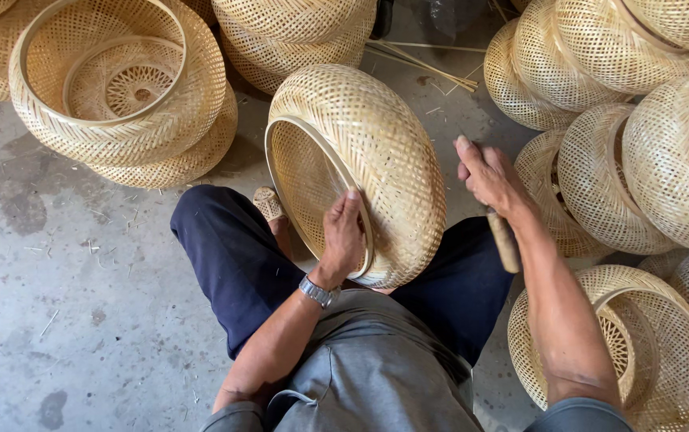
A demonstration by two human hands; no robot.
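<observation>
A round woven bamboo basket (376, 144) stands on its side between my knees, its open mouth facing left. My left hand (343, 236) grips the basket's rim at the lower edge, fingers curled over the hoop. My right hand (488, 178) is raised just right of the basket, closed around a short wooden-handled tool (504, 240) whose handle points down toward my lap. The tool's working end is hidden behind the hand. A wristwatch (317, 291) sits on my left wrist.
Several similar woven baskets are stacked at the upper left (120, 88), top centre (296, 36) and along the right side (664, 160), with one by my right elbow (648, 344). Thin bamboo strips (424, 64) lie on the grey concrete floor (64, 296).
</observation>
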